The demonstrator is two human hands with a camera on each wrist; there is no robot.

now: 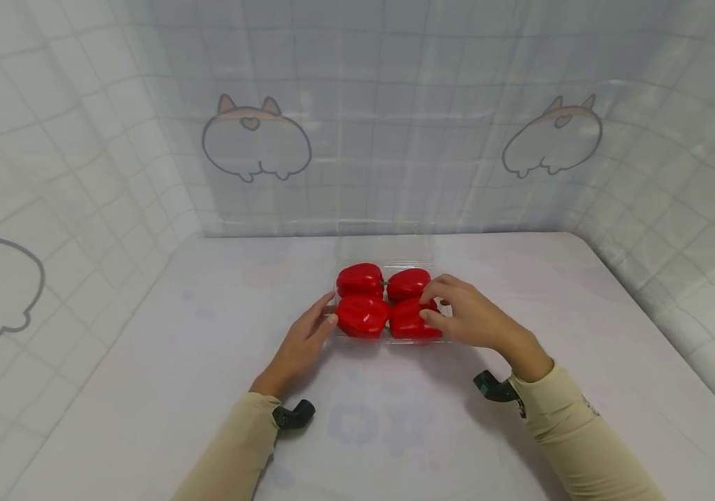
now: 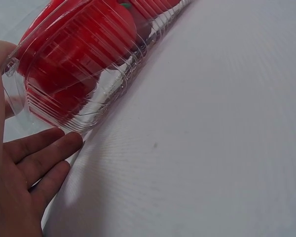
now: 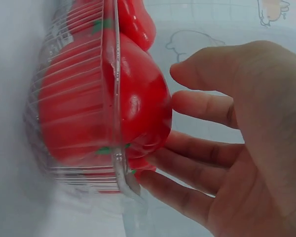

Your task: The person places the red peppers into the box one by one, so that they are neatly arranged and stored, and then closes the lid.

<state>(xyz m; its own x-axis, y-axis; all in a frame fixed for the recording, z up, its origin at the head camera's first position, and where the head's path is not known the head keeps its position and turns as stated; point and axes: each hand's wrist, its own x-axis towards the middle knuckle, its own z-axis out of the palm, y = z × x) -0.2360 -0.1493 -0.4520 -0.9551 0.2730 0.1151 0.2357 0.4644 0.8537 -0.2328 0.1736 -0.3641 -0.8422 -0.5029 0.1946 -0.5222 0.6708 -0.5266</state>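
Note:
Several glossy red bell peppers with green stems sit in two rows in a clear plastic container (image 2: pixel 106 101). Its left end is beside my left hand (image 1: pixel 301 344). In the left wrist view, the fingertips (image 2: pixel 71 143) of that hand reach the ribbed side wall, with the thumb up by the rim. My right hand (image 1: pixel 469 313) is over the right end, around the front right pepper (image 1: pixel 409 319). In the right wrist view its fingers (image 3: pixel 200 106) are extended and spread, with tips right at that pepper's surface. The front left pepper (image 1: pixel 362 316) lies nearest my left fingers.
The container's clear lid (image 1: pixel 385 248) is folded back behind the peppers. A pale cloth-covered table (image 1: pixel 364 424) spreads around the container. White grid-patterned curtains (image 1: pixel 389 125) with corgi drawings rise at the back and both sides.

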